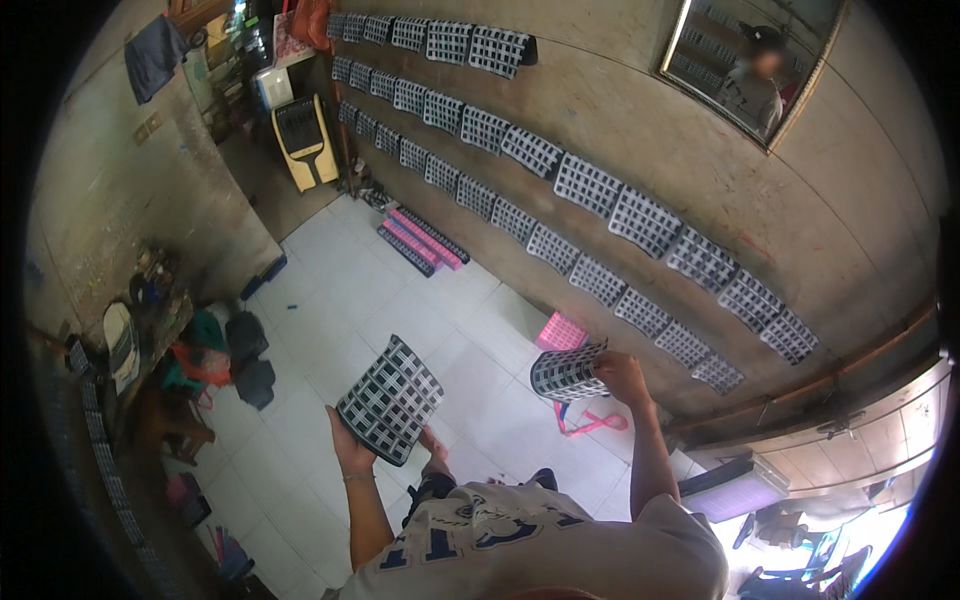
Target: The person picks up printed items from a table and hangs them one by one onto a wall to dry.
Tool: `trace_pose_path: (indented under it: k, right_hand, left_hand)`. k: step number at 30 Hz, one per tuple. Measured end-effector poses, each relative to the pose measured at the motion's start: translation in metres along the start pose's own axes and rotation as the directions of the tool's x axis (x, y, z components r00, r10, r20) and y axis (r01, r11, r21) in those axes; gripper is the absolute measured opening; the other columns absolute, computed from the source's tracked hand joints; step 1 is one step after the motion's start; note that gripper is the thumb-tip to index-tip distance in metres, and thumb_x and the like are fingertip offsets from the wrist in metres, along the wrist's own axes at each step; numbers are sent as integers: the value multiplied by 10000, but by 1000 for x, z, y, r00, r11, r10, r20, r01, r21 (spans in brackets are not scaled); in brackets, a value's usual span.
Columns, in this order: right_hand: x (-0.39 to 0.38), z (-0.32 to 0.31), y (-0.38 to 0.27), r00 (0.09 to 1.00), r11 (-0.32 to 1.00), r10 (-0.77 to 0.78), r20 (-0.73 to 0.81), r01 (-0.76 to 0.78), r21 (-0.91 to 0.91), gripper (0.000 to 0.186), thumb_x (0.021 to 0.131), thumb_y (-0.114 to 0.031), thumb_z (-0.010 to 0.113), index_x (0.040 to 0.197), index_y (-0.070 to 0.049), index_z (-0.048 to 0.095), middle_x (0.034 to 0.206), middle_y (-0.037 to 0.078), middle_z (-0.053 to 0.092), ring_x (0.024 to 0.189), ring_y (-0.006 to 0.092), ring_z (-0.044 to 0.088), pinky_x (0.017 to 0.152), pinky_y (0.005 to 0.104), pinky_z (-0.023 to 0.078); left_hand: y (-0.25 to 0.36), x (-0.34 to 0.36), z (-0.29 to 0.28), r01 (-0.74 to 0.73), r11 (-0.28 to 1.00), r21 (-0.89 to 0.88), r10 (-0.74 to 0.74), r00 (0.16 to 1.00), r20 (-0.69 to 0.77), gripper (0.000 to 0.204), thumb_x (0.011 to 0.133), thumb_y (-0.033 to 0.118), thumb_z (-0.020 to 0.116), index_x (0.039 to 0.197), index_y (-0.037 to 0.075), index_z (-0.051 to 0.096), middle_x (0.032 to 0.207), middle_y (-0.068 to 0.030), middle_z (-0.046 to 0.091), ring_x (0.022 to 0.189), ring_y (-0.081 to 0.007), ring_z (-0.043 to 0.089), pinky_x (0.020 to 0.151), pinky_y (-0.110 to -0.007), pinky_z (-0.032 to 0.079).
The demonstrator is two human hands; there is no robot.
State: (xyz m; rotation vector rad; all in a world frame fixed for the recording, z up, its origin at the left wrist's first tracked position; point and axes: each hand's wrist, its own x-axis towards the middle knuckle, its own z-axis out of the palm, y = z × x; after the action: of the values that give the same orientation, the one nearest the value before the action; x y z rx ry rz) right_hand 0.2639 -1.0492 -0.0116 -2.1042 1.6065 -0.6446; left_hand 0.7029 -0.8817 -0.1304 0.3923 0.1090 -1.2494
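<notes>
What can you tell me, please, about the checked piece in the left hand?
The checked piece is a roughly rectangular sheet with a black-and-white grid pattern and a dark lower edge. It looks like fabric. It is tilted and slightly curved above the white floor; the left hand holds its lower left side.

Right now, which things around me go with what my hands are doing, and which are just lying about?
Likely part of it:
black-and-white checked panel in your left hand
matching checked panel in your right hand
similar panels in rows along the wall

Apparently just around:
curled pink strap
yellow-and-black air cooler
framed wall mirror
</notes>
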Motion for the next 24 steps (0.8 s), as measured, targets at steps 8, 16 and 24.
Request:
trace_pose_path:
  k: [8, 16, 24]
  right_hand:
    - [135, 66, -16, 999, 944, 48, -22, -53, -325, 155, 712, -146, 604, 791, -31, 670, 764, 166, 637, 713, 320, 616, 660, 359, 488]
    - [253, -21, -128, 927, 976, 184, -327, -134, 170, 159, 737, -113, 590, 798, 10, 671, 700, 85, 648, 620, 104, 568, 562, 283, 458]
    - [412, -98, -223, 582, 956, -141, -801, 292, 44, 163, 789, -86, 614, 895, 25, 668, 737, 67, 663, 678, 77, 583, 621, 211, 453]
  left_hand:
    - [68, 201, 25, 139, 989, 46, -142, 987, 71, 569, 932, 496, 310, 1154, 7, 496, 1134, -132, 564, 1014, -257, 559, 882, -399, 459]
    - [102, 345, 79, 166, 984, 66, -176, 966, 187, 585, 925, 493, 333, 1180, -12, 481, 1163, -162, 547, 1042, -279, 546, 904, -419, 448]
    - [78, 431, 126, 200, 978, 64, -209, 963, 170, 614, 922, 511, 322, 1194, -22, 461, 1180, -169, 532, 1053, -284, 536, 905, -424, 446]
